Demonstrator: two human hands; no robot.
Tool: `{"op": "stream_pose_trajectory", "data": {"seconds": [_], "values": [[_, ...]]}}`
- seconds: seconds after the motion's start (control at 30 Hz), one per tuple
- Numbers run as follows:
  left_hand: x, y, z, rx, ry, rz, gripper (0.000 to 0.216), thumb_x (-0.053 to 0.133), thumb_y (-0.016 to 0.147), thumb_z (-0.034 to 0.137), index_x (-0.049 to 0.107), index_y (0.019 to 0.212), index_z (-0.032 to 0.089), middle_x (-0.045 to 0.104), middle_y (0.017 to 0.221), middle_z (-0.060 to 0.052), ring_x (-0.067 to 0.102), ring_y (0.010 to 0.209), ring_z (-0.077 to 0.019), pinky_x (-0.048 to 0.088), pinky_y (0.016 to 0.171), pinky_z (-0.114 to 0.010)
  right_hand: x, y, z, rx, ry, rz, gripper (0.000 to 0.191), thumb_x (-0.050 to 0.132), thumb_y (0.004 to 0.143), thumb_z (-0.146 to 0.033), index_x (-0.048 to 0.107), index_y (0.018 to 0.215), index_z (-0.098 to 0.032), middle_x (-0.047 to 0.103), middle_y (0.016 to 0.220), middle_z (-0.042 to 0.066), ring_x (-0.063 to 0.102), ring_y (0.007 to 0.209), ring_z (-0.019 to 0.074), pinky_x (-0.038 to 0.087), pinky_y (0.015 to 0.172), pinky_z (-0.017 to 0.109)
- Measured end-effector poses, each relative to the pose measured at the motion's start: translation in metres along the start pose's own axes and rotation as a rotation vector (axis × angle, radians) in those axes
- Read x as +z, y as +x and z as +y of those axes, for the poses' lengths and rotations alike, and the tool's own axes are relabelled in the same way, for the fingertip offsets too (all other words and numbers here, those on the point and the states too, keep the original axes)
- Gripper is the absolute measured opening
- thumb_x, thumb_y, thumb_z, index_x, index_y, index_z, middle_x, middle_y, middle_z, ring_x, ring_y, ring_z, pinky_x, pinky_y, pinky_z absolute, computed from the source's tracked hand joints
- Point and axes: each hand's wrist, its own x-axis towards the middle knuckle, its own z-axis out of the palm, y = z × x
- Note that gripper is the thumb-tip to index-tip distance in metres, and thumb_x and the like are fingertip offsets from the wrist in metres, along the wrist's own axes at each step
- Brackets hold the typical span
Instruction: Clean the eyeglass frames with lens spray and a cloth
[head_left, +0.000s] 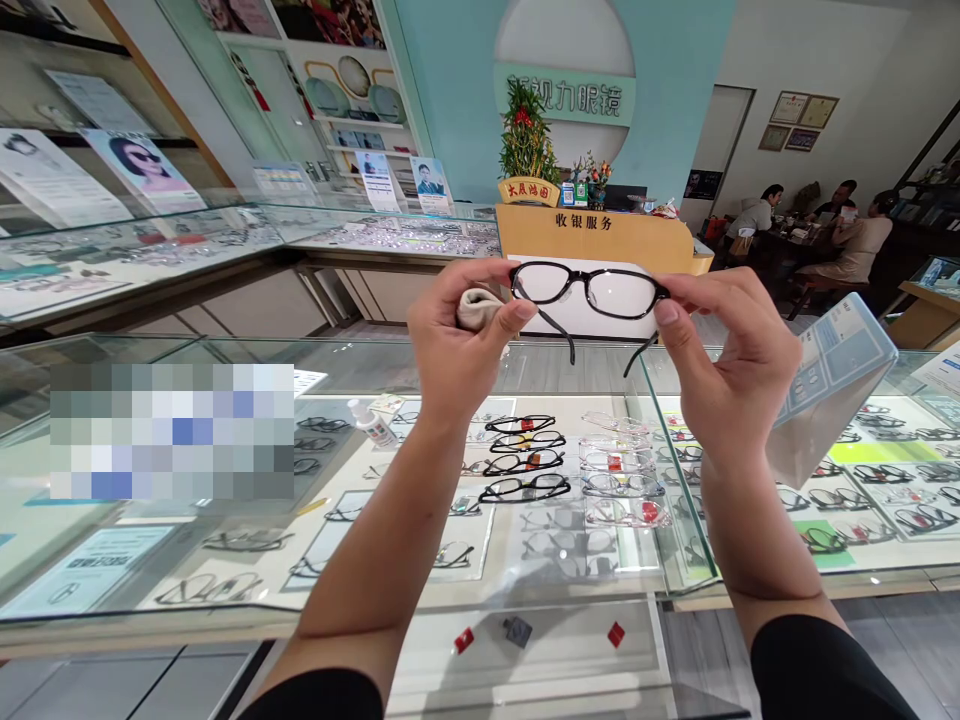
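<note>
A pair of black-framed eyeglasses [583,290] is held up in front of me above the glass display counter, its temples hanging down toward me. My left hand [465,340] pinches the left end of the frame between thumb and fingers. A folded beige cloth [478,309] is tucked in that same hand. With thumb and fingers, my right hand [742,370] grips the right end of the frame by the hinge. Below the hands, a column of black eyeglasses [525,462] and a column of clear and pink eyeglasses [621,462] lie in the counter.
A small white spray bottle [372,424] stands on the counter left of my forearm. A blue-white sign [832,385] stands beside my right hand. Across the aisle are a wooden cashier desk [600,240] and a display case [390,235]. Several people [855,240] sit at back right.
</note>
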Motion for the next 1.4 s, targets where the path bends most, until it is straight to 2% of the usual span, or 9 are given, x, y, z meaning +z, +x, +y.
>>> {"op": "stream_pose_trajectory", "data": {"seconds": [0.1, 0.23, 0.47, 0.63, 0.9, 1.2, 1.4], "values": [[0.001, -0.001, 0.007, 0.026, 0.019, 0.040, 0.046, 0.092, 0.080, 0.068, 0.080, 0.104, 0.031, 0.069, 0.086, -0.002, 0.062, 0.074, -0.0191, 0.048, 0.065, -0.037, 0.002, 0.000, 0.005, 0.034, 0.069, 0.003, 0.017, 0.068, 0.106, -0.026, 0.084, 0.113, -0.030, 0.078, 0.099, 0.004, 0.073, 0.095, 0.0224, 0.065, 0.086, 0.044], [0.002, -0.003, 0.018, 0.070, 0.071, 0.098, 0.043, 0.094, 0.080, 0.064, 0.078, 0.103, 0.031, 0.066, 0.087, -0.002, 0.058, 0.073, -0.0182, 0.045, 0.065, -0.037, 0.005, 0.000, 0.012, 0.099, 0.134, -0.064, 0.021, 0.065, 0.109, -0.032, 0.083, 0.121, -0.032, 0.078, 0.106, 0.004, 0.074, 0.101, 0.0213, 0.064, 0.089, 0.042], [0.002, -0.007, 0.024, 0.060, 0.098, 0.099, 0.040, 0.094, 0.082, 0.061, 0.075, 0.103, 0.032, 0.065, 0.090, -0.002, 0.058, 0.076, -0.0187, 0.046, 0.066, -0.037, 0.004, -0.002, 0.010, 0.189, 0.078, -0.119, 0.028, 0.077, 0.100, -0.040, 0.079, 0.127, -0.032, 0.079, 0.115, 0.004, 0.073, 0.101, 0.0209, 0.062, 0.091, 0.042], [0.002, -0.009, 0.025, 0.032, 0.066, 0.090, 0.044, 0.094, 0.080, 0.064, 0.076, 0.104, 0.032, 0.065, 0.094, -0.002, 0.062, 0.080, -0.0191, 0.049, 0.067, -0.036, 0.005, -0.003, 0.012, 0.186, 0.065, -0.116, 0.026, 0.076, 0.101, -0.040, 0.079, 0.125, -0.031, 0.080, 0.113, 0.004, 0.074, 0.100, 0.0201, 0.062, 0.089, 0.039], [0.008, -0.012, 0.035, 0.059, 0.183, 0.160, 0.047, 0.091, 0.080, 0.069, 0.077, 0.108, 0.034, 0.066, 0.096, -0.005, 0.064, 0.083, -0.0232, 0.056, 0.070, -0.040, 0.007, -0.003, 0.017, 0.179, 0.059, -0.146, 0.028, 0.073, 0.103, -0.044, 0.079, 0.127, -0.031, 0.080, 0.115, 0.004, 0.075, 0.102, 0.0199, 0.063, 0.088, 0.038], [0.004, -0.013, 0.027, 0.002, 0.130, 0.118, 0.049, 0.091, 0.081, 0.069, 0.076, 0.112, 0.034, 0.067, 0.102, -0.005, 0.068, 0.094, -0.0253, 0.057, 0.073, -0.040, 0.008, -0.005, 0.016, 0.195, 0.084, -0.134, 0.028, 0.073, 0.103, -0.043, 0.078, 0.128, -0.032, 0.078, 0.117, 0.005, 0.075, 0.105, 0.0209, 0.063, 0.089, 0.039], [0.008, -0.013, 0.029, 0.049, 0.142, 0.127, 0.044, 0.089, 0.085, 0.067, 0.076, 0.113, 0.035, 0.070, 0.101, -0.005, 0.068, 0.086, -0.0226, 0.056, 0.070, -0.039, 0.010, -0.007, 0.014, 0.176, 0.087, -0.106, 0.029, 0.072, 0.103, -0.043, 0.076, 0.130, -0.032, 0.076, 0.116, 0.005, 0.075, 0.108, 0.0219, 0.064, 0.090, 0.040]]}}
